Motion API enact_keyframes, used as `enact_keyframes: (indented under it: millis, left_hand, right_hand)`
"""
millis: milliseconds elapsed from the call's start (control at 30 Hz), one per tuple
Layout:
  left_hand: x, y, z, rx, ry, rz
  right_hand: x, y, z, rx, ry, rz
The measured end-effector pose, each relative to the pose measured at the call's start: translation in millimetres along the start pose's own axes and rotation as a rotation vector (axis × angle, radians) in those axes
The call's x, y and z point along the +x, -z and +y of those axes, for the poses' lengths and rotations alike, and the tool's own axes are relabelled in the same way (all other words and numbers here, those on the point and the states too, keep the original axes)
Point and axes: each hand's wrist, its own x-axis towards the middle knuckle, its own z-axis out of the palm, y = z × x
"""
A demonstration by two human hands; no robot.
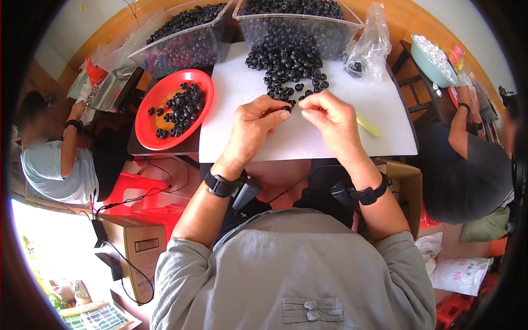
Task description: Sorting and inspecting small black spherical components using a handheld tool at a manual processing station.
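My left hand (252, 125) pinches a small round black part (286, 109) between thumb and forefinger, above the near middle of a white work mat (231, 82). Close beside it, my right hand (334, 121) has thumb and fingertips drawn together; whatever they hold, if anything, is too small to make out. Just beyond both hands lies a loose heap of black knob-like parts (286, 61), some showing a hole in the middle. A pale yellow-green stick (368, 125) rests on the mat to the right of my right hand.
Left of the mat, a red plate (144, 118) carries more black parts. Two clear bins (300, 27) (179, 52) full of them stand at the back, with a crumpled plastic bag (371, 52) at right. People work at both sides (60, 165) (462, 165); a cardboard box (135, 250) stands lower left.
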Motion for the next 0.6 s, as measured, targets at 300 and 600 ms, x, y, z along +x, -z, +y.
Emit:
enact_keyframes:
  millis: [300, 600]
  left_hand:
    - [0, 0, -8, -0.009, -0.062, -0.015]
    - [1, 7, -14, -0.248, 0.021, -0.023]
  right_hand:
    - [10, -17, 0, 0.278, -0.054, 0.012]
    - [5, -26, -4, 0.019, 0.3, 0.069]
